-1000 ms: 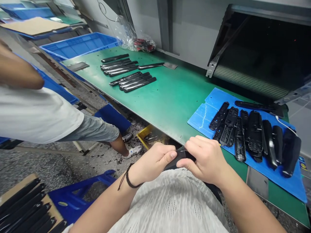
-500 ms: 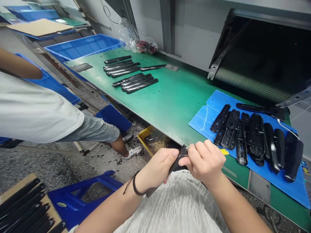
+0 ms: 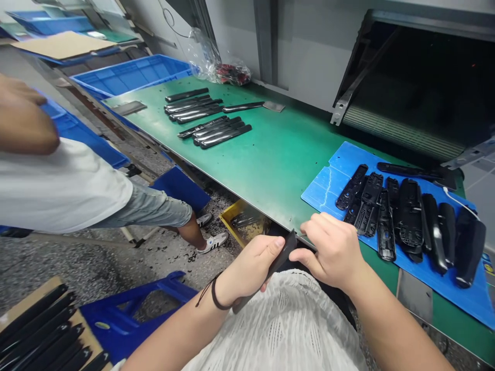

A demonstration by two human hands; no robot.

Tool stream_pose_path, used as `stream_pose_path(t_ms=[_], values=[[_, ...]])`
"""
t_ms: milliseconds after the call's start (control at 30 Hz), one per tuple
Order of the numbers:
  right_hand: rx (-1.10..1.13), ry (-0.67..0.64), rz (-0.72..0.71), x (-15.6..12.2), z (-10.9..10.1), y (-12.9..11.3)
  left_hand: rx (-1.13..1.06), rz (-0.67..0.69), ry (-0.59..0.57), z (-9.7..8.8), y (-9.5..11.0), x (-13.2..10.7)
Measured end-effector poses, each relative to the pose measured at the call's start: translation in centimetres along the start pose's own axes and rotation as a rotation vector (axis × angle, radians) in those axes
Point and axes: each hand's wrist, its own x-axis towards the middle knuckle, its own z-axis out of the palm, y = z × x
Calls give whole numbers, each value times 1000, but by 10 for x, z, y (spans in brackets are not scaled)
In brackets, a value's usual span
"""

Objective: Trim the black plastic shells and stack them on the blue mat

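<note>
My left hand (image 3: 257,263) is closed around a long, dark plastic shell (image 3: 285,252), held at a slant over my lap near the table's front edge. The shell's upper end sticks out past my thumb. Close to that end, on its right, is my right hand (image 3: 334,250), fingers curled and thumb stretched toward the shell. A yellow-ended tool showed beyond this hand a moment ago; now the hand hides it. On a blue sheet (image 3: 319,188) to the right lie several black plastic housings (image 3: 410,214), some showing their ribbed insides.
Rows of glossy black shells (image 3: 222,134) lie on the green table (image 3: 270,165). Below its edge is a yellow bin (image 3: 232,219). A blue stool (image 3: 131,319) and a box of black parts (image 3: 42,330) are at lower left. Another person (image 3: 65,185) stands at left.
My right hand has drawn slightly away from the shell's end, its thumb lifting off. The yellow end has gone out of sight. The other person's arm has moved.
</note>
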Motion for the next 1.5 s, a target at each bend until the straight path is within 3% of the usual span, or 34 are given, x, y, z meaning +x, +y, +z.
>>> stream_pose_path(t_ms=[233,533,667,767,900,1033,1133,1267,1367,1500], values=[[-47,-67,-8,7,-3,-2,28,34,-30,-3,2,-3],[-212,108,-35,-3,11,-1,-68,-6,9,6,-4,3],[-149,164,-39,-7,17,-6,-112,-64,26,8,-5,6],[-48,135,-13,-14,6,-12,-126,-106,84,8,-2,9],[-89,-5,99,-30,-30,-2,-109,-76,133,2,6,28],[-298,-62,255,-54,-79,48,-111,-14,81,2,27,69],[-502,-100,411,-71,-118,111,-53,-8,128,15,50,103],[-583,-81,514,-81,-154,203,99,40,153,23,77,149],[-577,-109,517,-79,-161,259,310,58,252,-1,86,184],[-511,-209,479,-65,-148,314,719,24,487,-71,80,229]])
